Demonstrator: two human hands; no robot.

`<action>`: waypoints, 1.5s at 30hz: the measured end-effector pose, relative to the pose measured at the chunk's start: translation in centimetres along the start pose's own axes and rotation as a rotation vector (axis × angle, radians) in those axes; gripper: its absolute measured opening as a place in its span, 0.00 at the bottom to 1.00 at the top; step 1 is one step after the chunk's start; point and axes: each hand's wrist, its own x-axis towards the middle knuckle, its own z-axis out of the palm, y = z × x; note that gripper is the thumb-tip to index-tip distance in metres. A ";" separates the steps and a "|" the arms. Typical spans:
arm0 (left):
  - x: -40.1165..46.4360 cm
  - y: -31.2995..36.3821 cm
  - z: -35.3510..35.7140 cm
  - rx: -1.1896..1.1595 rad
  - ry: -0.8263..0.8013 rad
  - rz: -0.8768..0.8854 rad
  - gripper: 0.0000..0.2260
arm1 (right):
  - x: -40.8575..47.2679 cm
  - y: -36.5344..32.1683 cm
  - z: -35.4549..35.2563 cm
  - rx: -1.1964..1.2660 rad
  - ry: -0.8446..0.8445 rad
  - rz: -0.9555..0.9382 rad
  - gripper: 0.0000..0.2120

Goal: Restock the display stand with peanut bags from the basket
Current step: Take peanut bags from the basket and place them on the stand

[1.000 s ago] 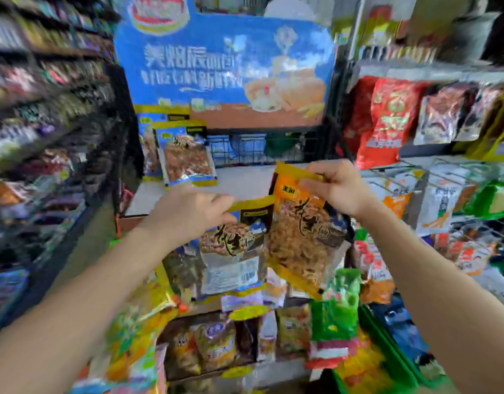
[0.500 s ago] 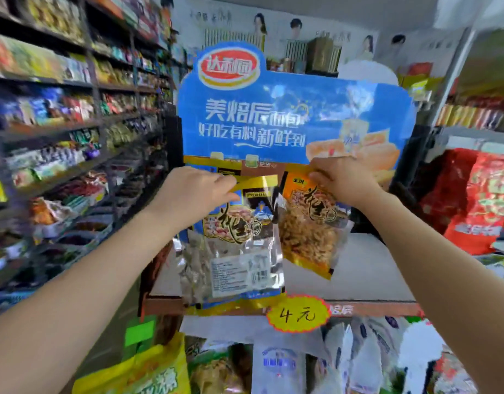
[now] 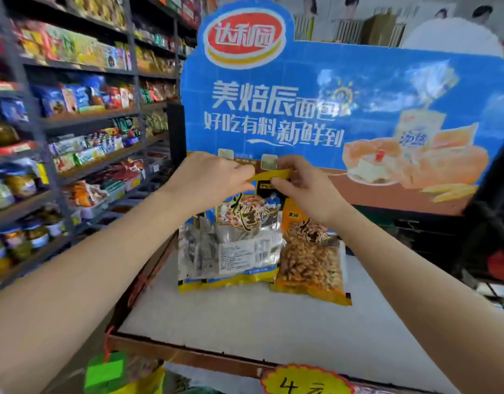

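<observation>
The display stand (image 3: 245,322) had a flat white shelf with a brown front edge, and a yellow price tag (image 3: 304,382) with handwriting hung at that front edge, toward the right. At the back edge of the shelf rose a big blue advertising board (image 3: 330,109) with white Chinese letters, a red oval logo and pictures of bread. Two kinds of peanut bags stood upright near the back edge, leaning against the board: a blue-and-yellow peanut bag (image 3: 239,245) with a white label, with at least one more similar bag just behind it to the left, and an orange peanut bag (image 3: 310,260) touching it on the right side. The left hand (image 3: 208,177) pinched the yellow top strip of the blue-and-yellow bag, the grip clamped on it. The right hand (image 3: 304,186) pinched the same strip from the other side, fingers curled, and its wrist lay in front of the top of the orange bag. On the left of the stand, dark store shelves (image 3: 74,123) full of colourful snack packets and jars ran along an aisle. A green tag (image 3: 103,373) on a red string hung at the front left corner of the stand.
</observation>
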 end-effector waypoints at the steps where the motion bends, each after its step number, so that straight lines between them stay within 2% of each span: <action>1: 0.3 0.0 0.0 -0.027 -0.015 0.002 0.14 | 0.0 -0.4 0.2 0.040 -0.034 0.004 0.11; 3: 0.1 -0.2 0.5 -0.055 -0.055 -0.008 0.15 | -0.1 -0.5 0.4 0.028 -0.002 0.014 0.03; 8: -3.1 -1.6 1.3 -0.051 -0.231 -0.238 0.23 | -2.1 -0.4 -0.6 -0.067 0.196 0.123 0.09; 13: -5.2 -2.7 2.6 -0.145 -0.467 -0.332 0.09 | -3.3 -3.8 -2.2 -0.010 0.572 0.112 0.08; 15: -5.8 -2.6 3.2 -0.216 -0.540 -0.337 0.05 | -3.6 -5.4 -1.1 -0.043 0.613 0.102 0.09; 17: -6.3 -2.4 3.3 -0.277 -0.521 -0.336 0.05 | -4.1 -5.9 1.3 -0.208 0.548 0.114 0.05; 19: -6.5 -2.6 2.9 -0.307 -0.445 -0.312 0.04 | -4.6 -5.5 4.3 -0.341 0.388 0.173 0.03; 22: -5.4 -3.4 1.7 -0.290 -0.312 -0.335 0.05 | -4.8 -4.2 7.8 -0.203 -0.023 0.379 0.13; 23: -5.1 -3.8 1.2 -0.302 -0.254 -0.339 0.06 | -4.8 -4.0 8.4 -0.146 -0.093 0.423 0.16; 24: -4.8 -4.2 0.8 -0.319 -0.199 -0.334 0.06 | -4.8 -3.8 8.5 -0.110 -0.088 0.431 0.18; 28: -4.0 -4.3 -0.9 -0.479 -0.069 -0.282 0.09 | -3.8 -3.4 6.2 0.064 0.192 0.330 0.16; 29: -3.9 -4.1 -1.3 -0.559 -0.046 -0.304 0.10 | -3.6 -3.4 5.4 0.120 0.189 0.292 0.20; 31: -3.7 -3.7 -1.7 -0.664 0.019 -0.360 0.10 | -3.2 -3.6 4.6 0.176 0.045 0.232 0.24; 33: -3.4 -3.0 -2.0 -0.718 0.104 -0.408 0.09 | -3.2 -3.7 4.7 0.175 -0.038 0.180 0.17; 35: -2.6 -2.5 -2.1 -0.751 0.173 -0.438 0.08 | -3.0 -3.9 4.7 0.150 0.127 0.153 0.07; 36: -2.2 -2.4 -2.0 -0.751 0.204 -0.460 0.09 | -2.9 -3.9 4.4 0.153 0.242 0.150 0.06; 41: -3.0 -1.1 0.3 -0.702 0.202 -0.689 0.21 | -2.9 -3.4 0.4 0.166 0.735 0.150 0.08; 43: -4.5 1.3 1.3 -0.895 0.037 -0.717 0.19 | -3.3 -3.3 -1.5 0.056 0.886 0.104 0.08; 45: -5.7 4.2 2.0 -1.084 -0.300 -0.707 0.17 | -3.7 -3.2 -2.9 -0.124 0.921 0.056 0.11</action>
